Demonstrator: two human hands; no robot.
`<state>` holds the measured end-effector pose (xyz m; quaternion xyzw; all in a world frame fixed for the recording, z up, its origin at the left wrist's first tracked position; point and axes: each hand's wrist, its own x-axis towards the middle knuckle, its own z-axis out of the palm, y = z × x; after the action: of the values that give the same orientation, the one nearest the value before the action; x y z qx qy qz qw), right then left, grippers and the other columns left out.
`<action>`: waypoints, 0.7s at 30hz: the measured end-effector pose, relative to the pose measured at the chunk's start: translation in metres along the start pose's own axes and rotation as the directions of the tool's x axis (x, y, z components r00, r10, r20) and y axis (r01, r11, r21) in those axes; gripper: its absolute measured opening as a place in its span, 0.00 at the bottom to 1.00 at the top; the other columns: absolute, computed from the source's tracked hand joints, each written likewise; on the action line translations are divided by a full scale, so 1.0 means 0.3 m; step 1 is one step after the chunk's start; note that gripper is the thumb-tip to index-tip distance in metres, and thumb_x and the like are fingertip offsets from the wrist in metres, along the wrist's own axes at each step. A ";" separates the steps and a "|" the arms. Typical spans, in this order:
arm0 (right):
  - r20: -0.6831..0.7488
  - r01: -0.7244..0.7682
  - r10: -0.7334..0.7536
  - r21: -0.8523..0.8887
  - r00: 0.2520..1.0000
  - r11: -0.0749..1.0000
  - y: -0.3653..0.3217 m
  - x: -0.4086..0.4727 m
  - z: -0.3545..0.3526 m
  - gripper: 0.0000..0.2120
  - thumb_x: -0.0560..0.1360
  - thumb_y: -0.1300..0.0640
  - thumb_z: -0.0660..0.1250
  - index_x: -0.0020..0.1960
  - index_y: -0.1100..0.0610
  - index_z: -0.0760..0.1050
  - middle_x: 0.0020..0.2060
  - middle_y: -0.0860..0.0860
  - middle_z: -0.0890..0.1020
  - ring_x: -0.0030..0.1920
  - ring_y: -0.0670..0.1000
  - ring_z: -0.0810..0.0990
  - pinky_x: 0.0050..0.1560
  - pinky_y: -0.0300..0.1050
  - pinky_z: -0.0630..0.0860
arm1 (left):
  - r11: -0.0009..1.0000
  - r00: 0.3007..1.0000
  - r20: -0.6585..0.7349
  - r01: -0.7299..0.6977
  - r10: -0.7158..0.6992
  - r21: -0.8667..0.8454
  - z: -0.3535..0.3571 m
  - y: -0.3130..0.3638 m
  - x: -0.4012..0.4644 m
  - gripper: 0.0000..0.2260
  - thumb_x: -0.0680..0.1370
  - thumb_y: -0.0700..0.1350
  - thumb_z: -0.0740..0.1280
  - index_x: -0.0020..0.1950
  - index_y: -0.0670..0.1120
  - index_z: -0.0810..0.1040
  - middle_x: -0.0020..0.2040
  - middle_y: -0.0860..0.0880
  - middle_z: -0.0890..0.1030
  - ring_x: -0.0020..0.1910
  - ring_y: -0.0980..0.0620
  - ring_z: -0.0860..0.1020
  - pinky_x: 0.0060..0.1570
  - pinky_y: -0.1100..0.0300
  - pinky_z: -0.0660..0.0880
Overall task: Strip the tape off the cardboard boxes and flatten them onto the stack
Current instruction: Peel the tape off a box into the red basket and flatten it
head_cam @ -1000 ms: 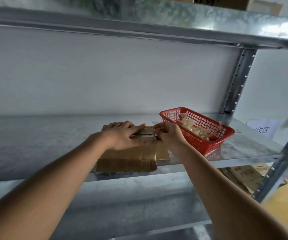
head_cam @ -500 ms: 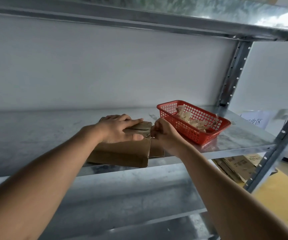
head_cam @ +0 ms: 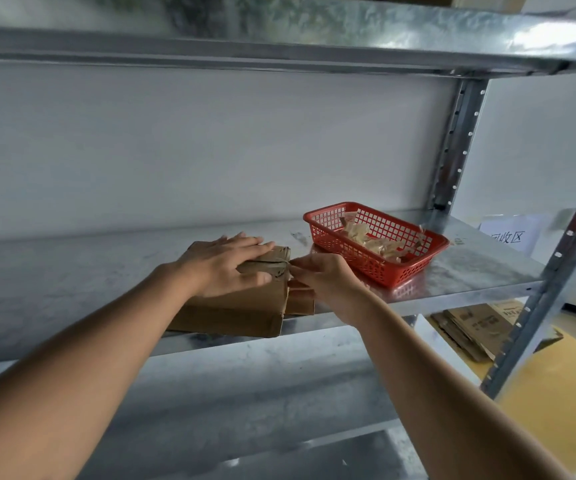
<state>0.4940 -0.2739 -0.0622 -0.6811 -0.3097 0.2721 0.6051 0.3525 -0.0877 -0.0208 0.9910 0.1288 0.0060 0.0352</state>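
A flattened cardboard box (head_cam: 241, 306) lies at the near edge of the metal shelf (head_cam: 72, 271). The left hand (head_cam: 226, 268) presses flat on it with straight fingers. The right hand (head_cam: 328, 278) pinches tape at the box's right end. A red basket (head_cam: 400, 268) of tape scraps sits just right.

The box (head_cam: 234, 313) is plain brown cardboard; the basket (head_cam: 414, 268) is red plastic in a square-grid mesh, holding pale tan scraps (head_cam: 366, 237). The shelf (head_cam: 470, 268) is mottled silver-grey metal, the wall (head_cam: 175, 150) flat white, the floor (head_cam: 556, 393) yellow.
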 end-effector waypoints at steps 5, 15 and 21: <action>-0.079 0.090 -0.102 -0.145 0.992 0.985 0.007 -0.007 0.000 0.04 0.76 0.58 0.77 0.47 0.58 0.87 0.39 0.55 0.88 0.45 0.58 0.88 0.54 0.56 0.85 | 1.000 1.000 -0.004 0.028 -0.027 0.007 -0.002 0.010 -0.013 0.49 0.61 0.87 0.36 0.80 0.72 0.46 0.83 0.65 0.50 0.82 0.55 0.51 0.77 0.45 0.57; -0.080 0.119 -0.147 -0.280 0.986 0.953 -0.101 0.014 0.021 0.09 0.79 0.56 0.65 0.50 0.63 0.78 0.47 0.59 0.85 0.43 0.56 0.88 0.43 0.58 0.86 | 0.995 0.994 -0.030 0.100 -0.101 -0.008 -0.002 0.026 0.003 0.39 0.69 0.82 0.47 0.79 0.73 0.51 0.75 0.69 0.63 0.76 0.57 0.64 0.70 0.44 0.67; 0.001 0.303 -0.397 -0.647 0.918 0.699 -0.164 0.006 0.033 0.04 0.78 0.56 0.64 0.47 0.55 0.76 0.47 0.51 0.81 0.45 0.51 0.80 0.38 0.43 0.73 | 0.983 0.980 0.084 0.181 -0.182 0.027 -0.025 0.064 0.008 0.39 0.74 0.80 0.47 0.82 0.68 0.43 0.79 0.58 0.60 0.79 0.48 0.59 0.72 0.46 0.61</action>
<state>0.4831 -0.2624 -0.0144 -0.7904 -0.4642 -0.0168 0.3993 0.3596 -0.1050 -0.0121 0.9748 0.2171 -0.0411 0.0313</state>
